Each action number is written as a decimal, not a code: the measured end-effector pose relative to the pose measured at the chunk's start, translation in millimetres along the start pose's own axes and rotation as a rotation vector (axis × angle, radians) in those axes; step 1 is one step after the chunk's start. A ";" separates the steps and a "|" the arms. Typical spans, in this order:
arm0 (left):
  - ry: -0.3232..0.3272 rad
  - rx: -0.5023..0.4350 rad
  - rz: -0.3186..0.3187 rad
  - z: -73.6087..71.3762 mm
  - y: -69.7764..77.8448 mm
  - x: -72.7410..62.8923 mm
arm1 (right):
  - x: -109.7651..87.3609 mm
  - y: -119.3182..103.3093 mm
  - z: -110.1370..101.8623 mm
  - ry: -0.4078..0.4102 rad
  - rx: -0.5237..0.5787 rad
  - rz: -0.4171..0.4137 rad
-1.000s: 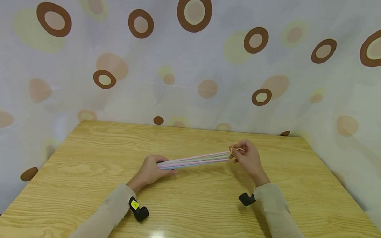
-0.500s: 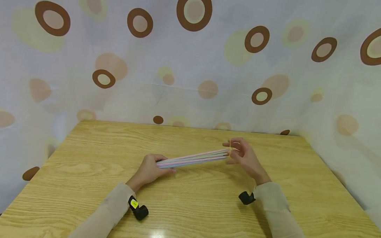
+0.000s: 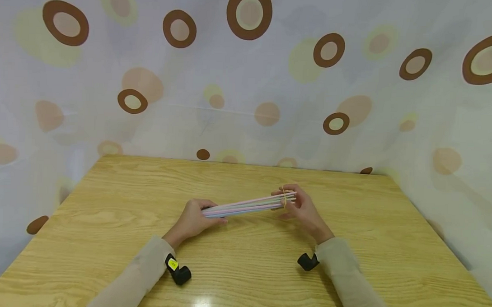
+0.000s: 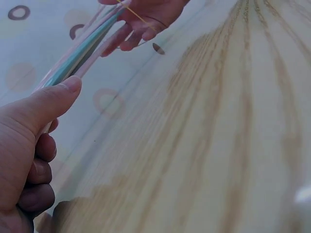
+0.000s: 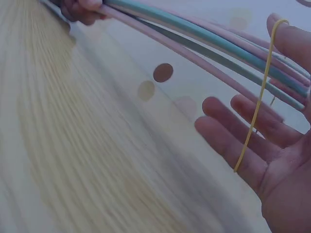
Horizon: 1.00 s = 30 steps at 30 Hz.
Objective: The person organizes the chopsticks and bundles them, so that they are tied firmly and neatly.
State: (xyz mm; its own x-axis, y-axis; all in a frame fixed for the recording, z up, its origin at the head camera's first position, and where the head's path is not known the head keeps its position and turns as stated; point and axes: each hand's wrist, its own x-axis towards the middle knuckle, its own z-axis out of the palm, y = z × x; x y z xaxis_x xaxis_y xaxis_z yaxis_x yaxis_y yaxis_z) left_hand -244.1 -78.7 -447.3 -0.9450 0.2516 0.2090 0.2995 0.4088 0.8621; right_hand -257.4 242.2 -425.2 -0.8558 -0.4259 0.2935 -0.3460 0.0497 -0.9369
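Observation:
Several pastel drinking straws (image 3: 246, 207) in pink, green and blue form a bundle held in the air over the table. My left hand (image 3: 194, 219) grips the bundle at its left end, the thumb (image 4: 63, 94) pressed along it in the left wrist view. A thin yellow rubber band (image 5: 262, 92) is stretched across the thumb and spread fingers of my right hand (image 3: 305, 215). The free ends of the straws (image 5: 209, 41) reach through the band into the space between that thumb and those fingers. The fingers are extended, apart from each other.
A wood-grain table (image 3: 242, 266) lies below both hands. Behind it hangs a pale cloth (image 3: 232, 71) with brown and beige circles. Black wrist cameras (image 3: 178, 269) sit by the sleeve cuffs.
My right hand has spread its fingers, stretching the rubber band, then moved left so the straw ends pass into the loop. The left hand and its grip have barely moved.

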 end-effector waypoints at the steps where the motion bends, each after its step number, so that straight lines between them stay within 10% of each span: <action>1: 0.002 0.000 0.000 -0.2 0.0 -0.3 | 0.2 1.0 2.5 0.003 0.024 0.011; 13: 0.025 -0.054 -0.001 0.4 -1.6 1.0 | -0.1 8.3 25.5 0.035 0.532 0.111; 20: 0.067 -0.047 0.016 2.7 -2.7 -2.7 | -0.4 7.8 44.1 0.243 0.445 0.205; 30: 0.172 0.000 0.034 3.9 -0.7 -1.6 | 1.9 6.7 62.6 0.307 0.148 0.244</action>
State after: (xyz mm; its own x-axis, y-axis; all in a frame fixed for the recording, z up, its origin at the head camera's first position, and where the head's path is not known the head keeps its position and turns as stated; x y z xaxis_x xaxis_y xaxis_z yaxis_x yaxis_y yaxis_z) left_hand -242.3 -75.9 -450.0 -0.9430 0.1112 0.3136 0.3312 0.4023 0.8535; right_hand -237.3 185.1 -442.8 -0.9885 -0.1277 0.0812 -0.0788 -0.0240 -0.9966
